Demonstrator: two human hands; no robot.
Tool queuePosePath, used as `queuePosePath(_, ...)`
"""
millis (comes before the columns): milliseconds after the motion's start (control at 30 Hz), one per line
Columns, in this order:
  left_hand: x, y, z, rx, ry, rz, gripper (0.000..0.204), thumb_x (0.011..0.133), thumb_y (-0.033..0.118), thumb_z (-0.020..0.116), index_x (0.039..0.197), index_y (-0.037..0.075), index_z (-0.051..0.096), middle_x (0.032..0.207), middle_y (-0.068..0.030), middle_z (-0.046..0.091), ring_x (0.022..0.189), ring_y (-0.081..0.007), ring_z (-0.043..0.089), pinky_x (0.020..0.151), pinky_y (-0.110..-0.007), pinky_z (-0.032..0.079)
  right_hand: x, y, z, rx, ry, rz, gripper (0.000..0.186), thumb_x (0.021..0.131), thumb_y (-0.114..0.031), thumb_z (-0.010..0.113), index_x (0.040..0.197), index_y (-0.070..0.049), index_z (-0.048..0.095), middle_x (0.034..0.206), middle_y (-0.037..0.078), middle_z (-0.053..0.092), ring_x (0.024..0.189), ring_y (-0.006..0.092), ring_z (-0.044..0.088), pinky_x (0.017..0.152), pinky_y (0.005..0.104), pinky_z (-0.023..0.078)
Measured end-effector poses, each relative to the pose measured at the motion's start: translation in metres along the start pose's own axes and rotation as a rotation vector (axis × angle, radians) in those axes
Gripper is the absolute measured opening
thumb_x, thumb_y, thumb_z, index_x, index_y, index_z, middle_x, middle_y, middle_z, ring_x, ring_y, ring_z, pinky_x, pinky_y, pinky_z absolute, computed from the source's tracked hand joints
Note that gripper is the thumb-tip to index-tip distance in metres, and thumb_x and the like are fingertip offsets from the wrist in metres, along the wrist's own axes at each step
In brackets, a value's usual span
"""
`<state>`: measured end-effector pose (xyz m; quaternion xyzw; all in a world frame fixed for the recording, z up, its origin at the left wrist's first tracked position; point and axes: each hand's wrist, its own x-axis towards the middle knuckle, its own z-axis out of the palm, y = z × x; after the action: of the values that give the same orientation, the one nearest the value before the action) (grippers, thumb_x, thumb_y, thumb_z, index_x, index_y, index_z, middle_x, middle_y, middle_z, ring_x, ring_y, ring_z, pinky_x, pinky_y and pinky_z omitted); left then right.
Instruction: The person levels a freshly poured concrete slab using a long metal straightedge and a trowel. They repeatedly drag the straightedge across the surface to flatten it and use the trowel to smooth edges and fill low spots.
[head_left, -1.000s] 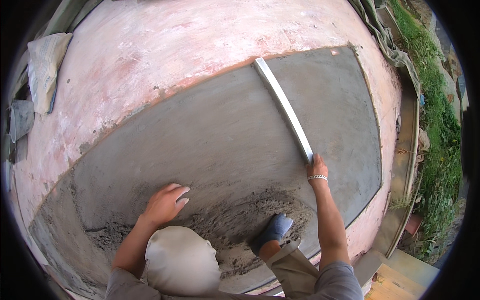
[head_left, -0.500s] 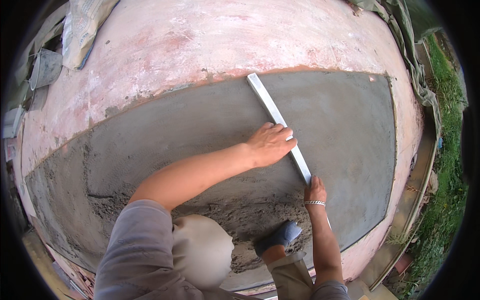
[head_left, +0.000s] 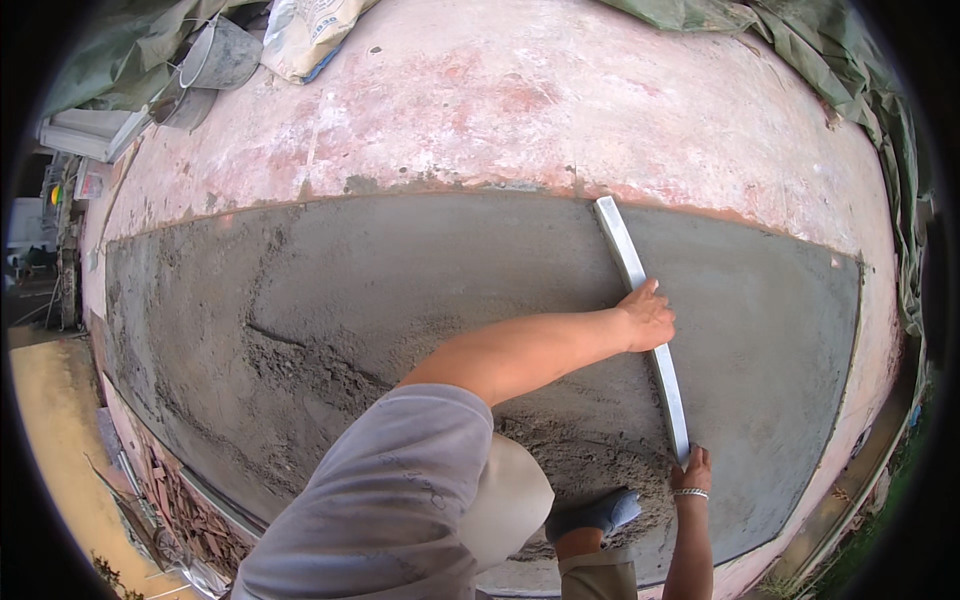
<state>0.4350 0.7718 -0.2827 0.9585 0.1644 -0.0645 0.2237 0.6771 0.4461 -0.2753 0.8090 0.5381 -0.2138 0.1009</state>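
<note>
A long, pale metal straightedge [head_left: 668, 392] lies across a patch of wet grey mortar [head_left: 430, 250], its far end close to the mortar's far edge. My left hand [head_left: 648, 318] grips it around the middle, fingers wrapped over the bar. Nearer to me, my right hand [head_left: 692, 468], with a silver chain bracelet on the wrist, holds the bar's near part. Right of the bar the mortar looks smooth. To the left and close to my body it is rough and crumbly in places. My blue-grey shoe [head_left: 598, 514] rests by the rough mortar.
A worn pink-white floor [head_left: 480, 110] borders the mortar. At the far left stand a grey bucket [head_left: 222, 55] and a paper sack [head_left: 308, 35]. Green tarpaulin [head_left: 830, 60] lies bunched along the far right. Broken reddish pieces [head_left: 195, 505] are heaped at the lower left.
The view has swung leftward, bringing more of the left side into sight and shifting the bar and hands rightward in the picture. Both hands keep their hold on the straightedge.
</note>
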Motion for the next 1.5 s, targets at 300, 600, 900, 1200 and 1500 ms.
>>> queuePosePath(300,-0.011,0.001,0.006,0.062,0.033,-0.024,0.019,0.091,0.016,0.059,0.097,0.015,0.077,0.108,-0.0019,0.07,0.115,-0.022,0.06,0.106,-0.045,0.034,-0.039,0.028,0.016,-0.132,-0.119,0.022,0.052,0.079,-0.015,0.073,0.123,-0.002,0.05,0.114,0.022,0.058,0.105,0.0426,0.057,0.09,0.0496,0.049)
queuePosePath(600,-0.008,0.0,0.008,0.013,0.042,-0.032,0.016,0.088,0.016,0.061,0.093,0.015,0.076,0.105,-0.0017,0.07,0.112,-0.0221,0.061,0.106,-0.044,0.034,-0.043,0.031,0.017,-0.134,-0.093,0.027,0.05,0.08,-0.015,0.071,0.123,-0.002,0.05,0.114,0.022,0.058,0.106,0.0428,0.057,0.09,0.05,0.049)
queuePosePath(900,-0.019,0.005,0.013,-0.003,0.032,-0.039,0.015,0.088,0.017,0.061,0.091,0.015,0.076,0.104,-0.0018,0.07,0.113,-0.0228,0.061,0.108,-0.044,0.033,-0.04,0.021,0.012,-0.116,-0.097,0.095,0.046,0.079,-0.01,0.071,0.12,-0.003,0.051,0.112,0.022,0.059,0.106,0.0429,0.057,0.09,0.0505,0.049)
queuePosePath(1200,-0.033,-0.016,0.013,-0.037,0.103,-0.09,0.018,0.088,0.016,0.058,0.091,0.016,0.076,0.103,-0.0032,0.071,0.112,-0.0222,0.061,0.108,-0.044,0.034,-0.023,0.003,0.012,-0.105,-0.062,0.111,0.043,0.079,-0.007,0.071,0.117,-0.002,0.053,0.112,0.022,0.06,0.107,0.0429,0.057,0.09,0.0499,0.05)
queuePosePath(1500,-0.111,-0.048,0.016,-0.042,0.147,-0.198,0.016,0.088,0.015,0.057,0.09,0.015,0.074,0.099,-0.0031,0.069,0.108,-0.0226,0.061,0.103,-0.043,0.037,-0.015,-0.002,0.015,-0.069,-0.05,-0.006,0.046,0.076,-0.008,0.074,0.115,0.0,0.052,0.115,0.023,0.056,0.108,0.0439,0.054,0.095,0.0503,0.046)
